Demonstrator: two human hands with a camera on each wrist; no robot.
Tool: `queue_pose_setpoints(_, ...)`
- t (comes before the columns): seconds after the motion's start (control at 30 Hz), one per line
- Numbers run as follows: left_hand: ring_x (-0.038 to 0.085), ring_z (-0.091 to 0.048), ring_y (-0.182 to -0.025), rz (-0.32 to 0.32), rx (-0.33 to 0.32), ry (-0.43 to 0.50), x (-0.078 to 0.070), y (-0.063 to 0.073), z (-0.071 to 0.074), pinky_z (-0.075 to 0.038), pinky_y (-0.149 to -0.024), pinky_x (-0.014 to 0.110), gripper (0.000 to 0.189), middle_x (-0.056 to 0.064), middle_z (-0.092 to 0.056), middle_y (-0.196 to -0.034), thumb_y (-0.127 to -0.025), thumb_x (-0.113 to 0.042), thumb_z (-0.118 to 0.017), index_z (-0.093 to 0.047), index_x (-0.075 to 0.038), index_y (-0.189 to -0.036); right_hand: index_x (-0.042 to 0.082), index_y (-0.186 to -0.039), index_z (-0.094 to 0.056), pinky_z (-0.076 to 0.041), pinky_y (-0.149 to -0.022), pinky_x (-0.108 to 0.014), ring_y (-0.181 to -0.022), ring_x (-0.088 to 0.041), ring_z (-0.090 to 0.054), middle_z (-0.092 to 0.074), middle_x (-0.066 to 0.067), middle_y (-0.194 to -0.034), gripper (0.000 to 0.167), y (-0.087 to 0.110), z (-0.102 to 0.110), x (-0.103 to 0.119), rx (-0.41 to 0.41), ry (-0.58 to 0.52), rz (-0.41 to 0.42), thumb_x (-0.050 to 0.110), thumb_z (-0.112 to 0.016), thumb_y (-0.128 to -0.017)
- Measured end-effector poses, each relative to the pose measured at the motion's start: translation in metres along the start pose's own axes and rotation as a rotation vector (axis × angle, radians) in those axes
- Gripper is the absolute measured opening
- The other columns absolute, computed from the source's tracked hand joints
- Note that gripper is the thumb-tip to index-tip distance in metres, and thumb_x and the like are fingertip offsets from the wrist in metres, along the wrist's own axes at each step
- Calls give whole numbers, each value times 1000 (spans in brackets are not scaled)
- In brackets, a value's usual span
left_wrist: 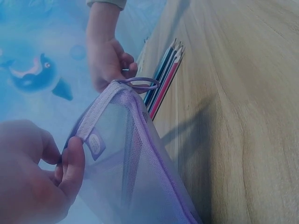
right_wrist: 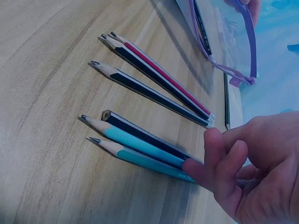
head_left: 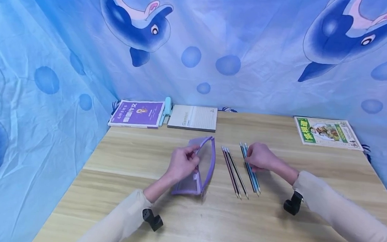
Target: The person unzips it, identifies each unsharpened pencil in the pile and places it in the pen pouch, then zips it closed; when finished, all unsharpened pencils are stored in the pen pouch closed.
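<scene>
My left hand (head_left: 183, 164) pinches the edge of a purple-trimmed mesh pencil pouch (left_wrist: 154, 186), which stands partly open on the table. A dark pencil (right_wrist: 202, 28) shows inside it. To the right, two light blue pencils (right_wrist: 140, 147) and a dark, flat-ended pencil (right_wrist: 145, 130) lie side by side. My right hand (head_left: 261, 156) is at their eraser ends, with bent fingers and a fingertip (right_wrist: 192, 169) right at the light blue ones; the ends are hidden behind it. Between pouch and right hand lie a red-and-black pencil (right_wrist: 163, 74) and two dark striped pencils (right_wrist: 152, 93).
At the back left lie a purple book (head_left: 138, 113), a light blue pen-like item (head_left: 166, 109) and a pale notebook (head_left: 192, 117). A green-covered book (head_left: 327, 132) lies at the back right. A blue dolphin curtain (head_left: 206, 28) hangs behind the wooden table (head_left: 226, 228).
</scene>
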State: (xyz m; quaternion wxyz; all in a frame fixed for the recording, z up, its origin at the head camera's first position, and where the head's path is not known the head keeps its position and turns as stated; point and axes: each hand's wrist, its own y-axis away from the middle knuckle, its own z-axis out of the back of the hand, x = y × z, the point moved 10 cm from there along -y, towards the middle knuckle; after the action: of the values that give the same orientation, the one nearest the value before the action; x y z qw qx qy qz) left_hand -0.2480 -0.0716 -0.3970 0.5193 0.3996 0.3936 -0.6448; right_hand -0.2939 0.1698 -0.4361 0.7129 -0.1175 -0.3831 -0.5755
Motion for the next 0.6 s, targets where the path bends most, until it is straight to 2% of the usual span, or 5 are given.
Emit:
queue_pose_setpoints(0.13,17,-61,-53,3,1,-1,1,0,-1,-63,-52,40,47,10,-63,-79,-86,10,-59,-56,12,-132,-4,-89,-59,-53,-39,-24,-44,-16,-59,-59,-8,-58,6,0,-1,4,-10,4,26,0,-63,-91)
queue_pose_setpoints(0.37,17,-62,-53,15,3,7,2,3,-2,-63,-52,37,47,9,-63,-78,-86,9,-59,-56,11,-133,-3,-84,-58,-53,-38,-23,-41,-15,-59,-59,-9,-56,6,-3,-6,5,-27,0,30,-4,-63,-87)
queue_pose_setpoints(0.47,17,-61,-53,20,0,12,4,4,-1,-62,-51,36,47,9,-63,-78,-85,9,-59,-56,12,-132,-1,-79,-57,-49,-35,-21,-40,-15,-58,-60,-8,-54,10,-5,-11,7,-19,44,31,-3,-62,-86)
queue_pose_setpoints(0.6,16,-61,-53,12,-9,12,3,4,0,-62,-51,35,47,9,-62,-79,-85,9,-59,-56,11,-132,3,-70,-54,-41,-33,-19,-38,-15,-55,-59,-6,-49,19,-7,-16,14,-23,162,66,0,-62,-87)
